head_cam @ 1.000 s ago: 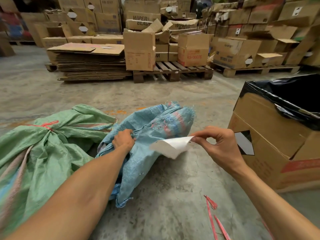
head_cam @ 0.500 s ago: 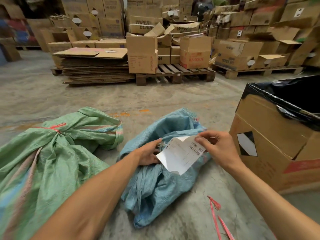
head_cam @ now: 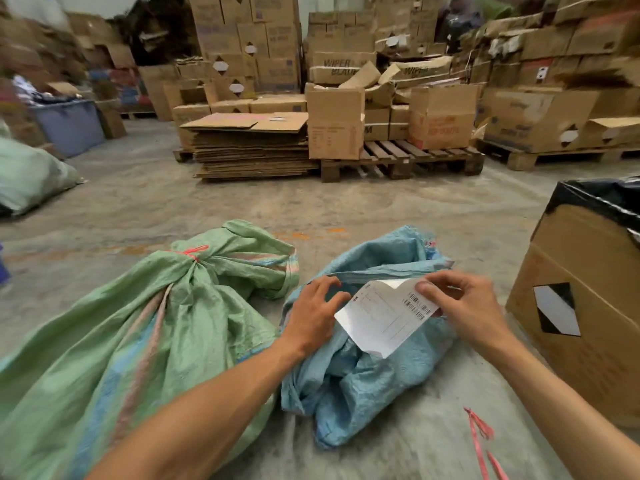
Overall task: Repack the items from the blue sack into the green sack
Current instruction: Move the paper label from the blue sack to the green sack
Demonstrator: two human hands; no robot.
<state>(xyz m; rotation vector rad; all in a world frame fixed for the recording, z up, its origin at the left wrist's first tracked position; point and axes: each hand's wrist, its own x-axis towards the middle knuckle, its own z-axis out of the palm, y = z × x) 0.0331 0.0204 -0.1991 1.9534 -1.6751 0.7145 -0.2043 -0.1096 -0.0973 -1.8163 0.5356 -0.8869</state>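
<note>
A crumpled blue woven sack (head_cam: 360, 386) lies limp on the concrete floor in front of me. To its left sits a full green woven sack (head_cam: 121, 341), its neck tied with a red string (head_cam: 192, 252). My right hand (head_cam: 464, 306) pinches the top right corner of a white paper label with barcodes (head_cam: 384, 315), held over the blue sack. My left hand (head_cam: 313, 310) hovers with fingers spread beside the label's left edge, above the blue sack, holding nothing.
A cardboard box lined with a black bag (head_cam: 585, 306) stands at the right. A loose red string (head_cam: 479, 434) lies on the floor near my right arm. Pallets of cartons and flattened cardboard (head_cam: 252, 147) fill the back. Another green sack (head_cam: 31, 174) lies far left.
My left hand has let go of the blue sack and opened next to the label. The right hand has turned the label so its printed side faces me. The view has tilted upward.
</note>
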